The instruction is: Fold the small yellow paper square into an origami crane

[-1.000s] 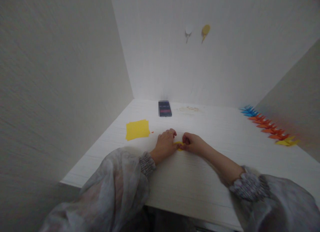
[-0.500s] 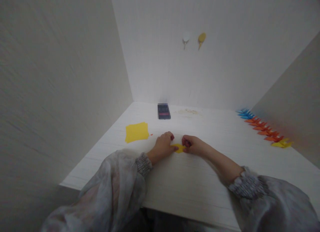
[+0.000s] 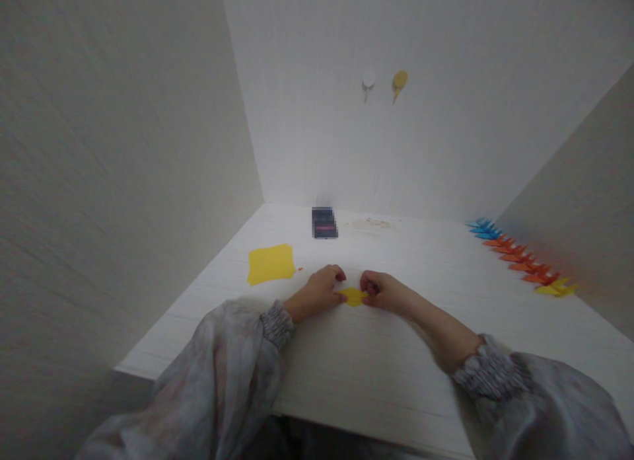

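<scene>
A small folded piece of yellow paper [image 3: 353, 297] lies low over the white table between my two hands. My left hand [image 3: 324, 286] pinches its left end, with the thumb along the near side and the fingers curled. At the right end, my right hand [image 3: 381, 289] grips the paper between thumb and curled fingers. Its exact folds are too small to make out. Left of my left hand lies a stack of yellow paper sheets [image 3: 271, 264], with a tiny orange scrap [image 3: 300, 269] beside it.
Along the right side runs a row of folded paper figures: blue ones [image 3: 484, 228], orange ones [image 3: 522, 257] and a yellow one [image 3: 557, 287]. A dark, blurred flat object [image 3: 324, 223] lies near the back wall. Two hooks, white [image 3: 368, 83] and yellow [image 3: 399, 80], are on that wall.
My left hand has shifted slightly left along the yellow paper, so more of it shows between my hands. My right hand stays nearly where it was.
</scene>
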Motion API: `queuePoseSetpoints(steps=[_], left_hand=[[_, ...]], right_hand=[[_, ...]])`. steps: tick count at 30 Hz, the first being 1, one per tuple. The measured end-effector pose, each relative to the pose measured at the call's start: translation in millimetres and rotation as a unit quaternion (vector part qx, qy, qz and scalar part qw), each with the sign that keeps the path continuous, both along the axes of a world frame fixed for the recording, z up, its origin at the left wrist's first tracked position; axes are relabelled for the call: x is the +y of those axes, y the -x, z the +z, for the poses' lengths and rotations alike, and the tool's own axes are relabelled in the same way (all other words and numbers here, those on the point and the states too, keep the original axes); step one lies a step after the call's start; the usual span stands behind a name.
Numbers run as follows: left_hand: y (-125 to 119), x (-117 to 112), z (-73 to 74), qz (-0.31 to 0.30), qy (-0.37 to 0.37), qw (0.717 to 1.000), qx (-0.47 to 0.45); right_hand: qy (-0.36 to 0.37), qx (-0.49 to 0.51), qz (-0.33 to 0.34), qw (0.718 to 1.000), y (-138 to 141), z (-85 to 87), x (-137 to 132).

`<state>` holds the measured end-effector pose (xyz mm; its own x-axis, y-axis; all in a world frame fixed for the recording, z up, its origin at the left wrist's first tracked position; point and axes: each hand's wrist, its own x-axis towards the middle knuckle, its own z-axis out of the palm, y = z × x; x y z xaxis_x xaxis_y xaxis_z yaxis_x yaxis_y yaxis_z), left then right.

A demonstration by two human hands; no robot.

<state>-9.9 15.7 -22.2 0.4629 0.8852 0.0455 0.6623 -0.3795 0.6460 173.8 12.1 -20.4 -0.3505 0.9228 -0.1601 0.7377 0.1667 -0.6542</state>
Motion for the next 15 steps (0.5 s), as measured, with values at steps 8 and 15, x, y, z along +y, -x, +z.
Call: queuePoseSetpoints(steps=[8,15], left_hand=[[1.2,2.1,-6.0,-0.034,-0.041,0.998,-0.026],[2.8,1.6,-3.6,-0.068,-0.048,0.996,-0.032]], right_hand=[[-0.121,-0.012,0.009,0.993,-0.3,-5.7,-18.0],[-0.161,0.003,-0.029,0.987,2.8,-6.9,-29.1]])
